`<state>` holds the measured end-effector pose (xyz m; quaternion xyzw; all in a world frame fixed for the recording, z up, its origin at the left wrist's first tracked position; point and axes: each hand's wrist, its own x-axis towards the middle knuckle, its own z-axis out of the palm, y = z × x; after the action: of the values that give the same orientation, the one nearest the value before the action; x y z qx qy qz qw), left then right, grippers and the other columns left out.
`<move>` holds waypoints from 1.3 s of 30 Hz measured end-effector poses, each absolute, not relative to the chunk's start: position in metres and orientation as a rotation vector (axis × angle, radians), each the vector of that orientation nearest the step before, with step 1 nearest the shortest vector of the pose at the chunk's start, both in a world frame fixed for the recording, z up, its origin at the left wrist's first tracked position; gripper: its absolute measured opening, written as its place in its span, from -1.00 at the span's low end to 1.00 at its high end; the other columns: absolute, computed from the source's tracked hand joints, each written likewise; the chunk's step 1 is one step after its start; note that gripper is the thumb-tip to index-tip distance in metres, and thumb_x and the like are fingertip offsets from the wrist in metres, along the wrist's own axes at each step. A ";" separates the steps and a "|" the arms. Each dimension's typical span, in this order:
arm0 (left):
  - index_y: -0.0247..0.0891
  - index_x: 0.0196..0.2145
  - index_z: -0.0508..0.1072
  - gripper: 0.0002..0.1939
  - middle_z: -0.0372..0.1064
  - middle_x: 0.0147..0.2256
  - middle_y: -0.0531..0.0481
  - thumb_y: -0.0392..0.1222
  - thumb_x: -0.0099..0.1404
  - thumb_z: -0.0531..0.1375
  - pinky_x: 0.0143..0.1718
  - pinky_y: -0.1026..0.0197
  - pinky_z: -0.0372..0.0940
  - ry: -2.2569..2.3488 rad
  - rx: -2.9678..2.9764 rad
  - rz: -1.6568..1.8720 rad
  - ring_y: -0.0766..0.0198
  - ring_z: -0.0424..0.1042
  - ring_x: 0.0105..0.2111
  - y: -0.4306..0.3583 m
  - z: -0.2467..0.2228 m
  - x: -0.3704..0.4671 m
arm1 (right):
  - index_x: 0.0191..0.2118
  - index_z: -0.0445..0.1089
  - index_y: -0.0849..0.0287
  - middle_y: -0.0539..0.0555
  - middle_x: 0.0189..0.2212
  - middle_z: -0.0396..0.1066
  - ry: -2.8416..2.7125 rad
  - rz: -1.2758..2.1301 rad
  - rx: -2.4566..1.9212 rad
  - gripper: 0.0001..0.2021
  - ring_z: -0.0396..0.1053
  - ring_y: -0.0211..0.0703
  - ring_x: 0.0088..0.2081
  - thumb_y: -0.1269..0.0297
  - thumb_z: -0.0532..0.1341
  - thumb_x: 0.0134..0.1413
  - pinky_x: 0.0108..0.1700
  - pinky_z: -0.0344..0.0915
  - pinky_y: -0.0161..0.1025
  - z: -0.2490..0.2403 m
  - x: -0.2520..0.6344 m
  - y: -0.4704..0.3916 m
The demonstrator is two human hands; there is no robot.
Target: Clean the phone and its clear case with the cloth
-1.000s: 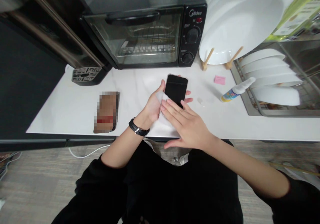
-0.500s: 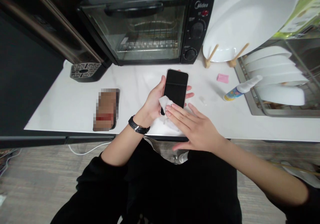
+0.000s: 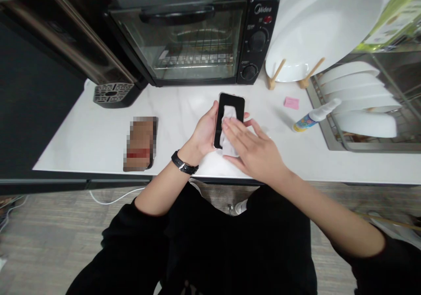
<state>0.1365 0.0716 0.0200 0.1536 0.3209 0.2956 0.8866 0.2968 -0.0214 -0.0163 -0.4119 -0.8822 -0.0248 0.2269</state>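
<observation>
A black-screened smartphone (image 3: 233,100) lies face up in my left hand (image 3: 204,130), whose thumb runs along its left edge while fingertips show past the right edge. My right hand (image 3: 259,150) presses a white tissue (image 3: 229,112) against the screen with its fingers laid over it. The tissue covers the middle and lower right of the phone. To the left, a phone case or second phone (image 3: 140,143), blurred by pixels, rests on the counter. A spray bottle (image 3: 307,122) with a white top and colourful label stands to the right.
Behind my hands is a black toaster oven (image 3: 194,40). White plates (image 3: 322,32) stand on wooden pegs, and bowls (image 3: 365,124) sit in a metal rack. A pink slip (image 3: 291,103) lies on the white counter (image 3: 82,141). A dispenser's drip tray (image 3: 112,93) is at left.
My right hand has slid the tissue from the phone's lower left corner up onto the middle of the screen. The tissue now lies flatter. My left hand keeps its hold on the phone.
</observation>
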 end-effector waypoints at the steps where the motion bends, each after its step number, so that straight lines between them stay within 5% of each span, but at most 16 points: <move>1: -0.38 0.43 0.39 -0.24 0.70 0.04 -0.24 0.25 0.68 -0.15 0.26 -0.06 0.51 0.666 0.309 0.632 -0.03 0.70 0.09 0.071 0.022 0.138 | 0.65 -0.06 0.33 0.37 0.59 0.07 -2.402 -0.060 -1.177 -0.22 0.10 0.20 0.61 0.22 0.20 0.49 0.62 0.05 0.35 -0.017 0.302 -0.016; 4: -0.32 0.45 0.38 -0.36 0.70 0.05 -0.20 0.09 0.71 -0.15 0.24 -0.03 0.52 0.641 0.292 0.707 0.02 0.71 0.05 0.071 0.027 0.142 | 0.66 -0.07 0.30 0.34 0.60 0.07 -2.354 -0.002 -1.216 -0.15 0.12 0.18 0.60 0.44 0.17 0.33 0.61 0.10 0.36 -0.018 0.312 -0.001; 7: -0.24 0.48 0.36 -0.43 0.71 0.00 -0.13 0.02 0.71 -0.07 0.18 0.02 0.54 0.630 0.316 0.779 0.08 0.73 -0.04 0.071 0.027 0.140 | 0.66 -0.07 0.25 0.31 0.58 0.13 -2.264 0.060 -1.231 -0.13 0.21 0.19 0.57 0.33 0.21 0.34 0.57 0.19 0.37 -0.020 0.307 -0.001; 12: -0.14 0.47 0.39 -0.40 0.60 -0.39 0.07 0.18 0.66 0.09 0.05 0.08 0.56 0.684 0.377 0.786 0.19 0.67 -0.37 0.073 0.022 0.133 | 0.60 0.16 0.16 0.17 0.48 0.36 -2.032 0.203 -1.297 -0.31 0.46 0.11 0.42 0.27 0.14 0.42 0.53 0.32 0.25 -0.019 0.292 -0.010; 15: -0.08 0.48 0.37 -0.36 0.55 -0.43 0.09 0.27 0.64 0.07 -0.03 0.11 0.56 0.710 0.411 0.818 0.23 0.61 -0.44 0.073 0.022 0.132 | 0.49 0.36 0.18 0.15 0.39 0.50 -1.912 0.286 -1.294 -0.39 0.59 0.13 0.30 0.28 0.16 0.38 0.48 0.40 0.22 -0.013 0.285 -0.010; 20: 0.12 0.46 0.39 -0.42 0.68 -0.11 -0.03 0.22 0.58 0.19 0.12 0.14 0.50 0.782 0.547 0.969 0.17 0.67 -0.10 0.070 0.018 0.131 | 0.09 0.67 0.12 0.10 -0.09 0.77 -1.343 0.602 -1.366 -0.67 0.71 0.02 -0.17 0.14 0.32 0.34 0.00 0.69 0.02 -0.007 0.275 -0.009; 23: 0.30 0.46 0.37 -0.38 0.63 0.17 0.08 -0.03 0.53 0.32 0.29 0.18 0.37 0.769 0.643 1.123 0.21 0.60 0.11 0.066 0.016 0.131 | 0.01 0.66 0.13 0.14 -0.03 0.75 -0.974 0.917 -1.193 -0.63 0.69 0.07 0.00 0.01 0.45 0.21 0.06 0.69 0.05 -0.011 0.274 -0.009; 26: 0.42 0.56 0.11 -0.15 0.57 0.28 0.16 -0.16 0.50 0.33 0.33 0.17 0.34 0.703 0.595 1.233 0.20 0.56 0.23 0.061 0.018 0.135 | 0.08 0.64 0.03 0.12 0.11 0.71 -0.765 1.213 -1.026 -0.51 0.63 0.12 0.20 0.02 0.57 0.04 0.16 0.68 0.10 -0.015 0.273 -0.011; 30: 0.14 0.58 0.19 -0.35 0.55 0.32 0.00 0.12 0.63 0.15 0.36 0.01 0.38 0.582 0.501 1.149 -0.04 0.49 0.37 0.056 0.026 0.145 | 0.06 0.67 -0.05 0.03 0.15 0.70 -0.532 1.452 -0.942 -0.48 0.65 0.03 0.17 0.11 0.65 -0.07 0.14 0.69 0.01 -0.008 0.260 -0.019; 33: -0.04 0.52 0.31 -0.21 0.55 0.30 -0.15 0.44 0.60 -0.10 0.40 -0.07 0.35 0.507 0.536 1.081 -0.12 0.44 0.41 0.057 0.031 0.146 | 0.02 0.69 -0.06 0.00 0.08 0.73 -0.510 1.616 -0.913 -0.54 0.68 -0.06 0.08 0.09 0.65 -0.03 0.11 0.69 -0.05 -0.001 0.249 -0.033; 36: -0.07 0.51 0.31 -0.12 0.57 0.27 -0.18 0.50 0.58 -0.23 0.37 -0.09 0.39 0.526 0.450 1.127 -0.09 0.40 0.44 0.064 0.032 0.139 | -0.01 0.70 -0.06 0.02 -0.01 0.75 -0.617 1.715 -0.944 -0.58 0.69 -0.03 0.03 0.02 0.64 0.00 0.10 0.69 0.01 0.000 0.252 -0.054; 39: -0.07 0.47 0.36 -0.13 0.60 0.23 -0.18 0.53 0.56 -0.17 0.31 -0.07 0.45 0.554 0.364 1.193 -0.09 0.41 0.43 0.070 0.031 0.130 | -0.06 0.70 0.00 0.07 -0.11 0.76 -0.764 1.388 -1.186 -0.65 0.70 0.04 -0.03 -0.07 0.56 0.14 0.06 0.68 0.07 -0.005 0.273 -0.073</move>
<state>0.1302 0.0701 0.0307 0.1684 0.2561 0.5513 0.7760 0.2728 -0.0733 -0.0052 -0.5008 -0.3226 0.5863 0.5490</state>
